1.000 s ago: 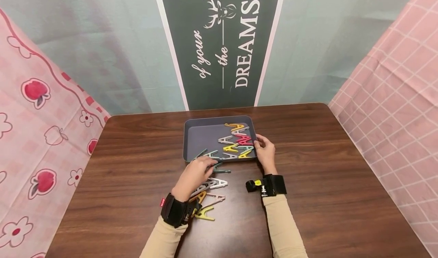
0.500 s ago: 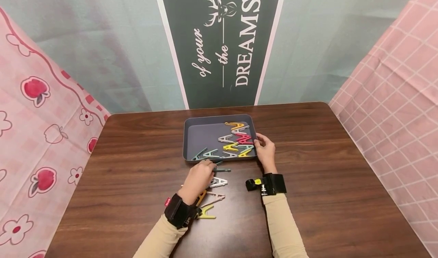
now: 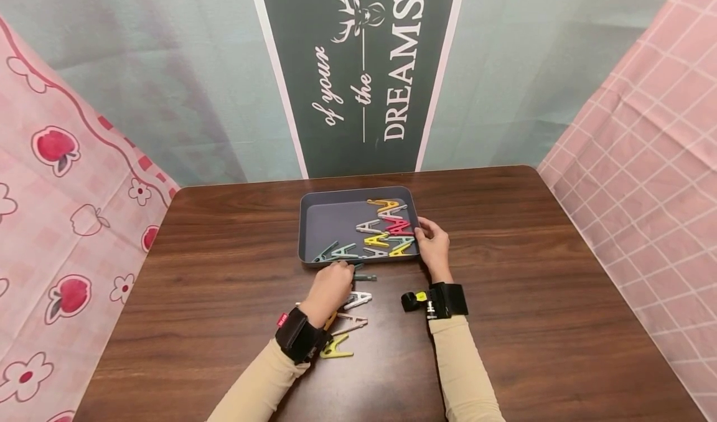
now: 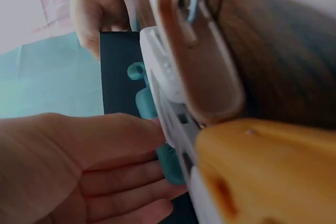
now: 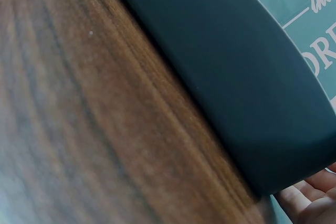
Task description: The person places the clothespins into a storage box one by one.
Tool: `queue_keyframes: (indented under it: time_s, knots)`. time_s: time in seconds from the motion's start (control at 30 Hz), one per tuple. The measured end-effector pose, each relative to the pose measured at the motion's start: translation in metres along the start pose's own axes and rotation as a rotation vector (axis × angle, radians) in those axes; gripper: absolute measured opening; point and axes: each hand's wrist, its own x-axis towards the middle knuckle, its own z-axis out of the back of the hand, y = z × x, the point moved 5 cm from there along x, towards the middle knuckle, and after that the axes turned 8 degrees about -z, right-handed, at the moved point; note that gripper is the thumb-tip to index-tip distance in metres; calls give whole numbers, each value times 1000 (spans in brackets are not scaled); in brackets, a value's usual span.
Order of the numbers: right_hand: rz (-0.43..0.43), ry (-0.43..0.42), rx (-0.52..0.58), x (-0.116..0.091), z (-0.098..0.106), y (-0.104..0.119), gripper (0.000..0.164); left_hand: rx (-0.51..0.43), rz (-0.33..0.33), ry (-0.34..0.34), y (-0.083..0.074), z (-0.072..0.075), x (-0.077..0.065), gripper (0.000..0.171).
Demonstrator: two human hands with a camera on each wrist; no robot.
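Note:
My left hand [image 3: 329, 290] is just in front of the grey tray [image 3: 327, 198], pinching a dark green clothespin [image 3: 366, 277] on the table. In the left wrist view, the thumb and fingers close on this teal-looking clothespin [image 4: 170, 166], though part of it is hidden. At the tray's right end, my right hand [image 3: 434, 248] holds the wall near the rim; some of its fingers [image 5: 296, 200] show at the corner in the right wrist view. Inside the tray lie several clothespins, among them a red clothespin [image 3: 398, 226] and a yellow clothespin [image 3: 376, 240], mostly toward the right and front.
More clothespins lie on the table toward me: a white one [image 3: 360, 299], a pale pink one [image 3: 351, 323], and a lime one [image 3: 336, 347]. An orange clothespin [image 4: 273, 166] is largely covered by the left wrist in the head view. Curtains hang around the table [image 3: 532, 272].
From the tray's front wall, my left hand has drawn back slightly toward me and settled at the dark green clothespin in front. The right hand stays on the tray.

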Motion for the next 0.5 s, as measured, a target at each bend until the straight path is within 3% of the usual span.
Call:
queue_keyframes:
  time_s: [0.5]
  knots:
    - [-13, 0, -19, -1, 0, 1, 31, -23, 18, -11, 0, 0, 2, 8]
